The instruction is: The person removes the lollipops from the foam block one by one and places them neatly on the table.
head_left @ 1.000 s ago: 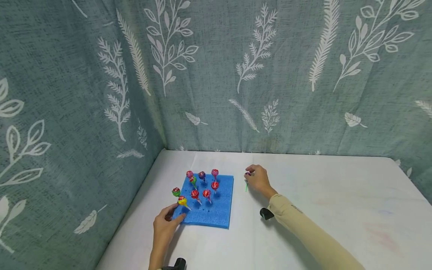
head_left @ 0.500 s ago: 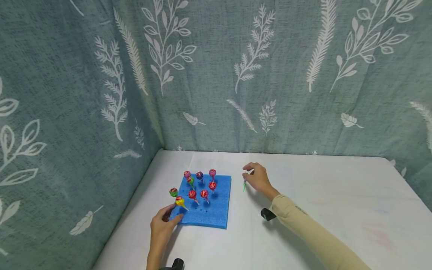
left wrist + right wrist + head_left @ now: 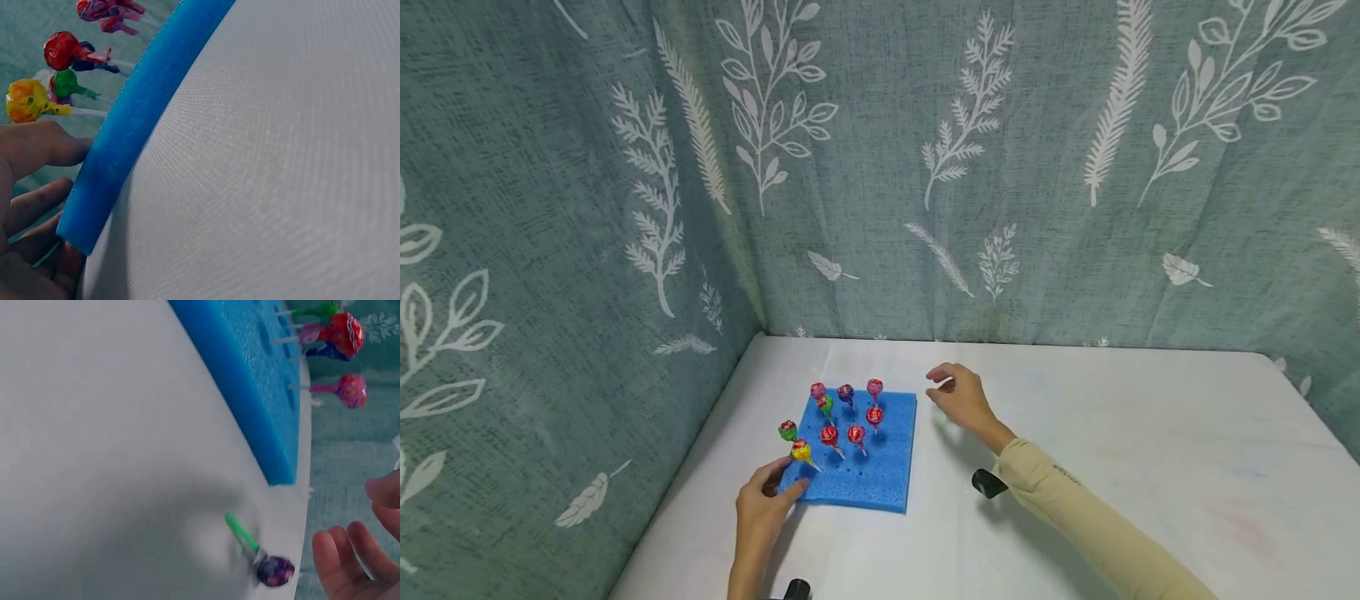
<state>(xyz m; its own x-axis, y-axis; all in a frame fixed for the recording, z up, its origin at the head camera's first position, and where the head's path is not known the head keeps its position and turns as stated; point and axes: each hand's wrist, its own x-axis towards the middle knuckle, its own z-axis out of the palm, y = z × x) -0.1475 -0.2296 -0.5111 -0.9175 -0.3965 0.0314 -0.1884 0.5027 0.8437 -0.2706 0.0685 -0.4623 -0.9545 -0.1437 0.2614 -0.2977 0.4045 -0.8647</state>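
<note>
A blue foam board (image 3: 880, 479) lies on the white table with several wrapped lollipops standing in it by their sticks, among them a yellow lollipop (image 3: 802, 451) and a red lollipop (image 3: 829, 436). My left hand (image 3: 762, 504) holds the board's near left corner, thumb on the top face and fingers along the side in the left wrist view. Right of the board, my right hand (image 3: 964, 402) hovers with bent fingers apart and nothing between them. Below it, a purple-wrapped lollipop with a green stick (image 3: 275, 570) lies on the table; the hand mostly hides it in the head view.
A green lollipop (image 3: 787, 430) leans out past the board's left edge. White table surface (image 3: 1120, 483) extends to the right. Patterned curtain (image 3: 880, 167) hangs behind and along the left side.
My right hand has moved left, its fingers now away from the purple lollipop they were at a second ago. The left hand stays on the foam board's corner.
</note>
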